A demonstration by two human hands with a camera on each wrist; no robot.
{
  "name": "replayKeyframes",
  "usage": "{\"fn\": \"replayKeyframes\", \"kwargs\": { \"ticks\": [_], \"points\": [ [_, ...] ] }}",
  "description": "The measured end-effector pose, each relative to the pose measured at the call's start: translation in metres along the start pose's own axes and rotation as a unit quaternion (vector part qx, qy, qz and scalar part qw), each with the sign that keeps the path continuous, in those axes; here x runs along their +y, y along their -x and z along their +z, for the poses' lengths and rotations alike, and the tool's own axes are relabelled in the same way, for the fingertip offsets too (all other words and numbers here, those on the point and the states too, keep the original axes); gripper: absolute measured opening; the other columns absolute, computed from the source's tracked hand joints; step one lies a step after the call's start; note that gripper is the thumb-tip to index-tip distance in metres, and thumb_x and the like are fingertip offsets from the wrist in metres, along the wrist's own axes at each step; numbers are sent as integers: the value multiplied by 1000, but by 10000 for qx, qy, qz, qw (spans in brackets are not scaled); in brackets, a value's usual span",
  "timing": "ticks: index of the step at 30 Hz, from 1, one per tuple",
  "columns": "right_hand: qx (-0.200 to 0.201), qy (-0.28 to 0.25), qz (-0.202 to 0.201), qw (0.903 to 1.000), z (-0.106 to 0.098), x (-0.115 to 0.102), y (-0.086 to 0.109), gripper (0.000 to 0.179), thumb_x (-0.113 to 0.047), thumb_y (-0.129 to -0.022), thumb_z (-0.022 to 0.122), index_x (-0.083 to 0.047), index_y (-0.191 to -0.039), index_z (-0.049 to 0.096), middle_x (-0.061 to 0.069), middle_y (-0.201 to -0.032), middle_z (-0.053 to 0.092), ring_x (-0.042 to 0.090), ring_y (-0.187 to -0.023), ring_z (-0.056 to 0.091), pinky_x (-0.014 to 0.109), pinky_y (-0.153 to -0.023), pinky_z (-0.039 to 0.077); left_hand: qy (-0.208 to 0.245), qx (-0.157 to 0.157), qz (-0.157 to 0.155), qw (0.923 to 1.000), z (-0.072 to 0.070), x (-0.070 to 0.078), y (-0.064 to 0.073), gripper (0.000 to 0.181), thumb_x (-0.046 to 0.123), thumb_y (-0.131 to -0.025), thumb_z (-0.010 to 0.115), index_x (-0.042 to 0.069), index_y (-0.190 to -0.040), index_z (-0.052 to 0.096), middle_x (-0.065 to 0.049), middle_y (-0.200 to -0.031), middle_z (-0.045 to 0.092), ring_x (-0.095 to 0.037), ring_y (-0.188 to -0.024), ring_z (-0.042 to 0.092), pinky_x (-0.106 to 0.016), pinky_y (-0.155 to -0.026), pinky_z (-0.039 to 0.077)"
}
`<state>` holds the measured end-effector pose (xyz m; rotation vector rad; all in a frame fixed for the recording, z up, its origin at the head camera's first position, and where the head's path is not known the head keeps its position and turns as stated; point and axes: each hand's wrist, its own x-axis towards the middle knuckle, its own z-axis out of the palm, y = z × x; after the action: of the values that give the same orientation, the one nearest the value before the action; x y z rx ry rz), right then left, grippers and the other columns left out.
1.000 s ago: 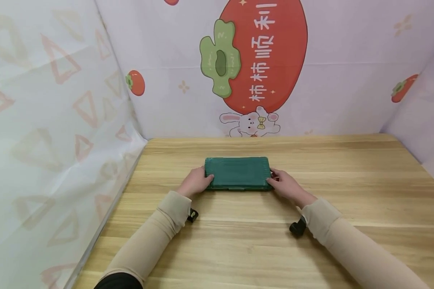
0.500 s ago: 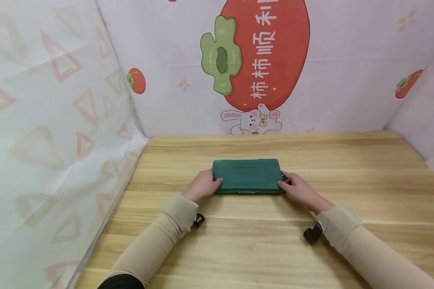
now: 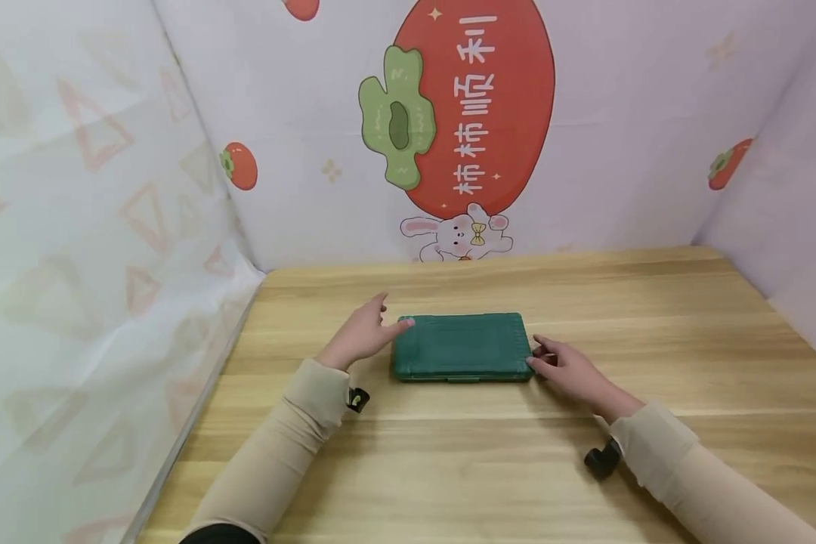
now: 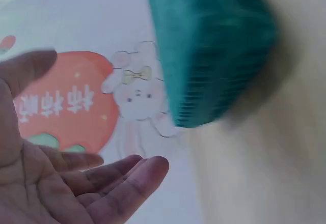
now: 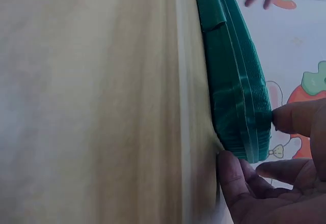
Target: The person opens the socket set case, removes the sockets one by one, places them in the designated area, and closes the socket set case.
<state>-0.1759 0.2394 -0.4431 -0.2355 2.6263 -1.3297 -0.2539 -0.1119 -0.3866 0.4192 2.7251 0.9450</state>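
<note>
Green plastic case [image 3: 462, 346]: lid down, lying on the tabletop between the two hands; landmark for the places below.
Printed backdrop [image 3: 625, 174]: rises behind the case, its big red persimmon print [image 3: 520, 113] beyond the case's far edge.
Wood-grain tabletop [image 3: 415, 468]: under the case and stretching out on every side of it.
Beige sleeves [image 3: 272, 453]: come in from the near side of the case, one to its left, one to its right.
Left hand [image 3: 362, 332]: released, fingers spread beside the case's left end; the left wrist view shows a gap between them and the case.
Right hand [image 3: 578, 374]: loosely grasping the case's right end, thumb at the lid edge and curled fingers at the lower edge; how firm the pinch is, I cannot tell.
Latch [image 3: 464, 380]: midway along the case's near edge; whether fully snapped, unclear.
Likely trouble: a pull by the right hand alone could swing the case askew, its left end being unsupported; lifting with the latch unfastened could let the lid part; pinched fingertips could slip off the rounded corner.
</note>
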Motion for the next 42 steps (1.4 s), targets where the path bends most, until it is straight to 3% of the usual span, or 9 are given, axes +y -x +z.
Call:
{"fn": "replayKeyframes", "kwargs": {
  "ticks": [6,12,18,22,25,29,32,35,42],
  "points": [
    [36,-1296,415,9907,4,9,20,70,-18,-110,53,16,-158,15,35,-138,50,36,-119,61,36,-92,55,-899,-738,667,9910,6,12,-13,101,57,-91,73,5,-164,27,-17,-165,32,-37,-151,29,-55,-118,30],
    [-313,-3677,968,9243,19,3,42,66,-12,-112,43,16,-158,6,24,-133,55,13,-112,64,30,-96,53,-2015,-1420,1225,9614,18,15,-29,114,56,-79,86,16,-166,25,-16,-170,20,-38,-155,16,-58,-118,29],
    [-332,-4138,1024,9040,33,-2,46,66,-15,-113,43,18,-157,7,36,-145,47,21,-127,60,33,-103,49,-2790,-1809,1464,9317,26,17,-41,113,54,-78,88,21,-166,25,-16,-168,25,-36,-153,23,-52,-121,26],
    [-379,-4881,1283,8625,38,-11,39,67,-18,-114,36,17,-157,-2,40,-160,19,38,-147,36,38,-114,38,-2824,-1744,1433,9324,29,18,-44,111,55,-79,86,19,-166,26,-16,-166,30,-35,-149,33,-50,-118,32],
    [-541,-5593,1506,8133,46,-19,35,65,-20,-115,30,14,-158,-4,37,-164,8,40,-153,16,41,-120,27,-2867,-1672,1435,9323,32,20,-47,111,57,-79,85,19,-166,27,-16,-165,32,-34,-147,37,-49,-115,36],
    [-584,-6230,1679,7618,59,-30,26,64,-21,-115,29,12,-159,-4,33,-166,5,38,-155,10,40,-122,21,-2880,-1684,1372,9327,35,25,-52,111,57,-77,86,20,-165,29,-13,-163,36,-31,-144,42,-46,-112,41],
    [-433,-6544,1719,7351,69,-35,18,64,-20,-115,29,11,-159,-5,32,-167,3,37,-156,9,39,-122,19,-2774,-1798,1313,9346,35,28,-55,111,55,-76,87,21,-165,30,-12,-162,38,-28,-142,45,-43,-111,42],
    [-148,-6680,1788,7222,80,-40,11,62,-17,-115,28,10,-160,-4,32,-167,5,36,-156,11,38,-122,20,-2695,-1894,1301,9352,32,29,-58,110,54,-76,87,21,-165,31,-11,-162,38,-26,-142,46,-41,-112,42],
    [452,-6664,1884,7200,94,-55,-8,64,-17,-115,33,4,-162,-5,31,-167,6,36,-155,17,38,-121,25,-2491,-1929,1286,9403,26,22,-67,108,52,-77,87,21,-165,31,-10,-164,35,-26,-145,42,-41,-114,39]
  ]
}}
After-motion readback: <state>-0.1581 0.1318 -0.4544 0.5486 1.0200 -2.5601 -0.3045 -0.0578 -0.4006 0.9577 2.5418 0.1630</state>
